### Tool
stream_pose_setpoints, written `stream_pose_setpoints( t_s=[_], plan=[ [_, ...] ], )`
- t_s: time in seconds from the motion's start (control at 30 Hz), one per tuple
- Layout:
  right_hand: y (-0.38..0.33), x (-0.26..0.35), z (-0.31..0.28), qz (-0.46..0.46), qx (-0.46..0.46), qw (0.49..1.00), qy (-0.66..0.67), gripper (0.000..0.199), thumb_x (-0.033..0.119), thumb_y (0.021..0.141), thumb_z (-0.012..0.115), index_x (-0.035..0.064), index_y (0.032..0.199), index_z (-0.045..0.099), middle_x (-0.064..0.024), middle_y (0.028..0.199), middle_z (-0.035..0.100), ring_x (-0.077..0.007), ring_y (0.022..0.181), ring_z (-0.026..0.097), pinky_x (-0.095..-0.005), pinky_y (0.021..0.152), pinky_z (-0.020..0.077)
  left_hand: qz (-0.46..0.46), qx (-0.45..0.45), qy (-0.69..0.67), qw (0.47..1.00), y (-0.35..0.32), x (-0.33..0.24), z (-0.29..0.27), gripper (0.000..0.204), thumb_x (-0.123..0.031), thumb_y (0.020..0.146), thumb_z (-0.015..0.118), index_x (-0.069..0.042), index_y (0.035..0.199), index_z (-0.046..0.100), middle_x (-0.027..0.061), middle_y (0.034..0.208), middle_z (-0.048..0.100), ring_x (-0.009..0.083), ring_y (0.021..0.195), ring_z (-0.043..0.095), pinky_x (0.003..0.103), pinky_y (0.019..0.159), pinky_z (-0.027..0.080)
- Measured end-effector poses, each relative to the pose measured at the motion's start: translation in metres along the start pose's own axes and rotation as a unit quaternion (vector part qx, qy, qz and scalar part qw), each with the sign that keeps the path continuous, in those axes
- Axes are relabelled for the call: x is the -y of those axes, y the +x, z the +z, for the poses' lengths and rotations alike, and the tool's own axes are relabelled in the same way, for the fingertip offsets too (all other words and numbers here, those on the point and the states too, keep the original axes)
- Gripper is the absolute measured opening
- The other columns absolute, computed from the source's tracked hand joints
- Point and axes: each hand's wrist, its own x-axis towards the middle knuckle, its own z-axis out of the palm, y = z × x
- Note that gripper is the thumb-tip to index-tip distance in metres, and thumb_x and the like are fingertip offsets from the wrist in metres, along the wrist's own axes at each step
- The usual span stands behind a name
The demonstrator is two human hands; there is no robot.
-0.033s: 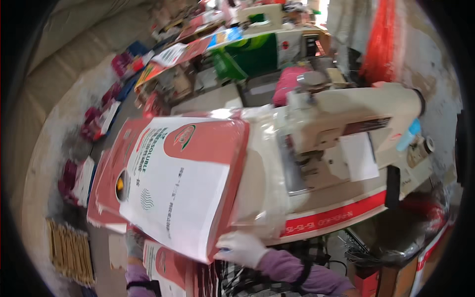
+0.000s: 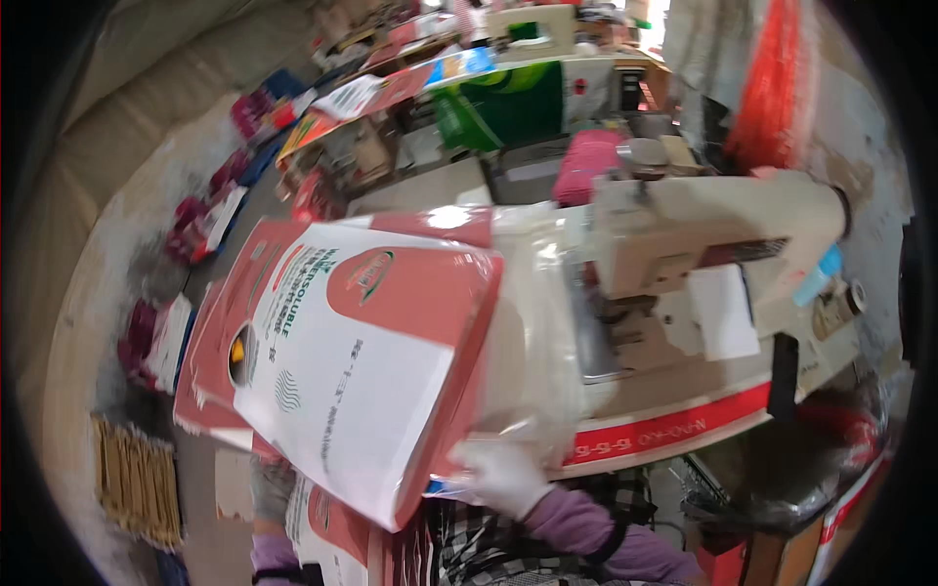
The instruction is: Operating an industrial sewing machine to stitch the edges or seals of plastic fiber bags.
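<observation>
A stack of red and white printed sacks (image 2: 391, 391) lies on the sewing table, the top one tilted with its near corner over the table edge. Clear plastic film (image 2: 532, 342) spreads from beneath its right side toward the sewing machine (image 2: 674, 234). My right hand (image 2: 503, 477), in a white glove, has its fingers bent and closed at the sack's near right edge, slightly blurred; a bit of blue shows below them. My left hand (image 2: 274, 488), in a greyish glove, is under the near left edge of the sacks, its fingers hidden.
More printed sacks (image 2: 337, 532) are below the table edge, near my lap. Brown folded bundles (image 2: 137, 479) lie at left on the floor. Purple and white bundles (image 2: 156, 337) line the left wall. At right stands a dark plastic-lined bin (image 2: 782, 469); another sewing machine (image 2: 528, 34) stands behind.
The view has shifted slightly left. My right hand has moved a little right along the edge, and the top sack's near corner now hangs farther from it. The sewing machine stands as before.
</observation>
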Motion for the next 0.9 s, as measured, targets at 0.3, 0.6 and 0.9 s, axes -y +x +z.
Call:
stream_pose_setpoints(
  t_s=[0.3, 0.6, 0.9],
  plan=[
    [0.124, 0.006, 0.004, -0.120, -0.144, 0.919, -0.347, 0.049, 0.015, 0.085, 0.058, 0.0068, 0.133, 0.048, -0.0063, 0.059, 0.059, -0.0263, 0.052, 0.063, -0.0411, 0.050, 0.0473, -0.180, -0.131, -0.295, 0.929, -0.187, 0.192, -0.072, 0.027, -0.025, 0.100, 0.052, -0.002, 0.101, 0.065, 0.0047, 0.088, 0.067, 0.0125, 0.073, 0.064, 0.026, 0.062, 0.052],
    [0.063, -0.010, 0.245, -0.215, 0.125, 0.950, -0.189, 0.056, 0.005, 0.082, 0.052, 0.0067, 0.137, 0.048, -0.0160, 0.108, 0.064, -0.0326, 0.094, 0.064, -0.0432, 0.087, 0.0492, -0.368, -0.255, -0.471, 0.760, -0.437, 0.332, -0.083, 0.031, -0.032, 0.099, 0.049, -0.007, 0.113, 0.062, 0.0040, 0.099, 0.070, 0.0214, 0.088, 0.067, 0.039, 0.071, 0.056],
    [0.054, -0.012, 0.204, 0.041, 0.092, 0.983, 0.156, 0.043, 0.029, 0.095, 0.056, 0.0024, 0.129, 0.056, -0.0214, 0.130, 0.056, -0.0361, 0.121, 0.053, -0.0416, 0.102, 0.0410, -0.333, -0.123, -0.597, 0.719, -0.421, 0.315, 0.015, 0.041, -0.035, 0.101, 0.037, -0.009, 0.129, 0.052, 0.0098, 0.122, 0.063, 0.0323, 0.111, 0.060, 0.055, 0.091, 0.048]
  ],
)
